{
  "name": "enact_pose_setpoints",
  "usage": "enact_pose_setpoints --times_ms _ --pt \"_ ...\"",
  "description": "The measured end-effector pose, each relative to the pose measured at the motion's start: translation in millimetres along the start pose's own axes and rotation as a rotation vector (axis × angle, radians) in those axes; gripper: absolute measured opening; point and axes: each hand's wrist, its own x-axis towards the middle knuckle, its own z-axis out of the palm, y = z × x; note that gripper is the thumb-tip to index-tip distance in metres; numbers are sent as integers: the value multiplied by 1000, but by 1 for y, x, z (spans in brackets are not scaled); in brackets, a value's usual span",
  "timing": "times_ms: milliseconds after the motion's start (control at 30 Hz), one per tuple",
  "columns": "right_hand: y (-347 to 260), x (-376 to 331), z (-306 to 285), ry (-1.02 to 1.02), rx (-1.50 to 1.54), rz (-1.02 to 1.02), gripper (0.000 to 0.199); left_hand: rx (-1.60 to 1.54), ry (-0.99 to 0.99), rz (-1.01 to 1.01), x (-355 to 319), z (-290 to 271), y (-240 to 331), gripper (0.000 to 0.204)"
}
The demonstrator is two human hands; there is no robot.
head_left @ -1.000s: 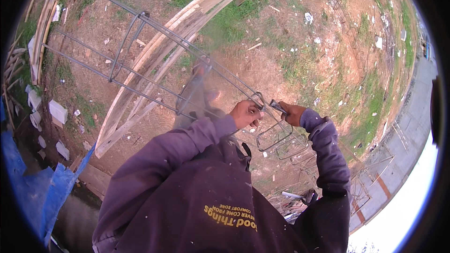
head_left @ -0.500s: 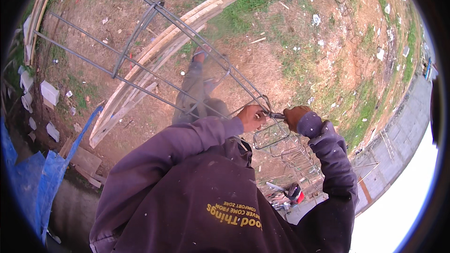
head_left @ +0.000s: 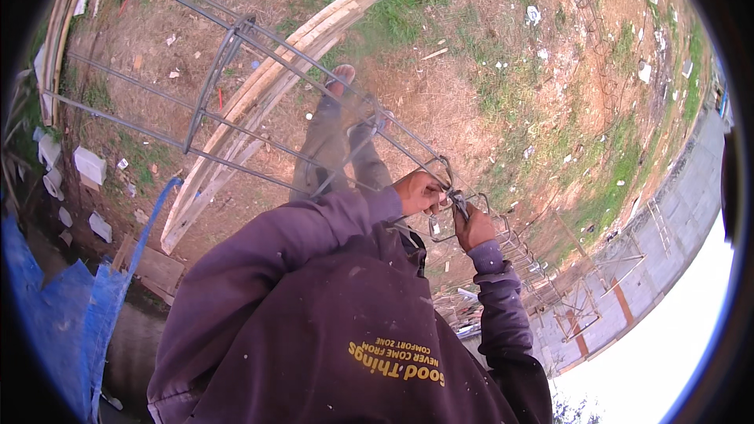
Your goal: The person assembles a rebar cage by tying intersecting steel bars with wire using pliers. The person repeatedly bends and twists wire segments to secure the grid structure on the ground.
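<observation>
A long rebar cage (head_left: 236, 71) of grey steel bars and square stirrups runs from the upper left down to my hands. My left hand (head_left: 420, 192) is closed around the bars at the cage's near end, by a bent stirrup (head_left: 441, 163). Just right of it and slightly lower, my right hand (head_left: 471, 229) grips a small dark metal tool (head_left: 457, 204) whose tip touches the bars beside my left hand. Both arms are in purple sleeves. I cannot tell which kind of tool it is.
Long curved wooden planks (head_left: 314, 39) lie on the bare dirt and grass under the cage. A blue tarp (head_left: 71, 314) hangs at the lower left, with white debris (head_left: 89, 165) near it. More rebar frames (head_left: 573, 298) lie at the lower right beside a grey paved strip (head_left: 675, 212).
My right hand has moved left and down, close against my left hand. The view has tilted, so the cage now reaches further up and left.
</observation>
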Motion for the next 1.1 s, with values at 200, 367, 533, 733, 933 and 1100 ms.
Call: enact_pose_setpoints --times_ms 200,367,533,733,933,1100 --pt "-2 0 11 32 123 55 26 -22 36 -37 0 0 3 23" --pt "6 -5 -14 74 150 -163 25 -42 44 22 2 5 0 25" --pt "14 7 -45 -543 576 37 31 21 72 8 1 8 -1 23" --pt "19 11 -66 -691 667 94 47 16 125 20 0 8 2 22" --pt "13 -14 -61 28 -157 -289 34 23 139 16 4 7 -1 21" --pt "1 -20 -22 -415 882 277 52 85 113 -15 5 2 0 20"
